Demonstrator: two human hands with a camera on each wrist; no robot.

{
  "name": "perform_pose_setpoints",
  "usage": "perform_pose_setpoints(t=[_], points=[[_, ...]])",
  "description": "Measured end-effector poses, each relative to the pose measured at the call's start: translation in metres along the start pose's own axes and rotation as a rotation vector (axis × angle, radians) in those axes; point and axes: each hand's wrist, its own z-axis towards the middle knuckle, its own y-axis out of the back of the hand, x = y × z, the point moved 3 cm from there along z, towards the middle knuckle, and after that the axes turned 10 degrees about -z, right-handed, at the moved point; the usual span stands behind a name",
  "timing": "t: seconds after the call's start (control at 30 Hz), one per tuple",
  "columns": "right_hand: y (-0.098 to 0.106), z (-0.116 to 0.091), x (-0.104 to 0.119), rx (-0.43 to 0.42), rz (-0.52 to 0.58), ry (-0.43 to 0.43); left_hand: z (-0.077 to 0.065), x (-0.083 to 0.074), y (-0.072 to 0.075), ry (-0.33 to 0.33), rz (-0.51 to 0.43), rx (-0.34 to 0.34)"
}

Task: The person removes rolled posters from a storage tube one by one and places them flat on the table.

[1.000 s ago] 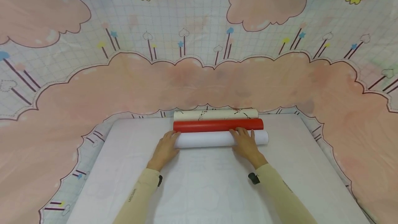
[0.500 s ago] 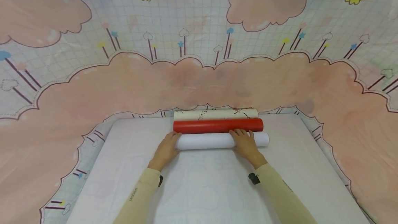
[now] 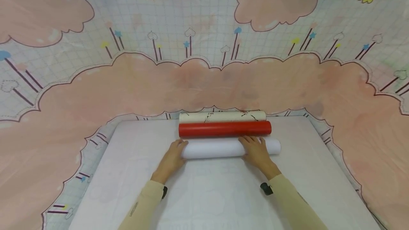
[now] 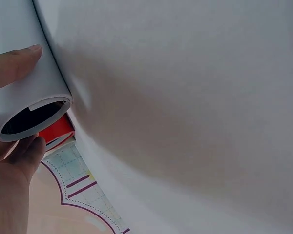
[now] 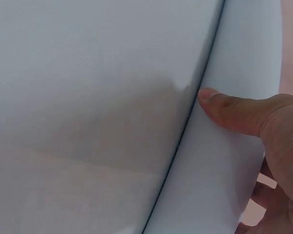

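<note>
White table (image 3: pixel 207 194): cream roll (image 3: pixel 223 117) and red roll (image 3: pixel 223 129) lie along the far edge; just nearer, left hand (image 3: pixel 172 156) and right hand (image 3: pixel 256 152), half-curled, grip a white roll (image 3: pixel 212 148).

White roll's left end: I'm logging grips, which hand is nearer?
Left. The left hand grips the white roll at its left end; the right hand grips farther along, nearer the right end.
</note>
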Motion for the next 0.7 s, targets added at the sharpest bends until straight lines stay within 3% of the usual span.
perform_pose_setpoints(t=[0.1,0.4,0.5,0.7], points=[[0.001,-0.007,-0.001,-0.004,-0.001,-0.001,-0.005,-0.003,-0.001,-0.016,0.007,0.0],[0.001,-0.018,-0.001,-0.004,0.002,-0.014,-0.012,-0.006,-0.005,0.032,-0.002,0.022],[0.001,-0.018,-0.001,0.013,0.015,-0.022,-0.015,-0.005,-0.005,0.062,-0.059,0.021],[0.001,-0.015,0.006,0.07,0.032,-0.03,-0.021,0.0,-0.004,0.129,-0.258,-0.043]])
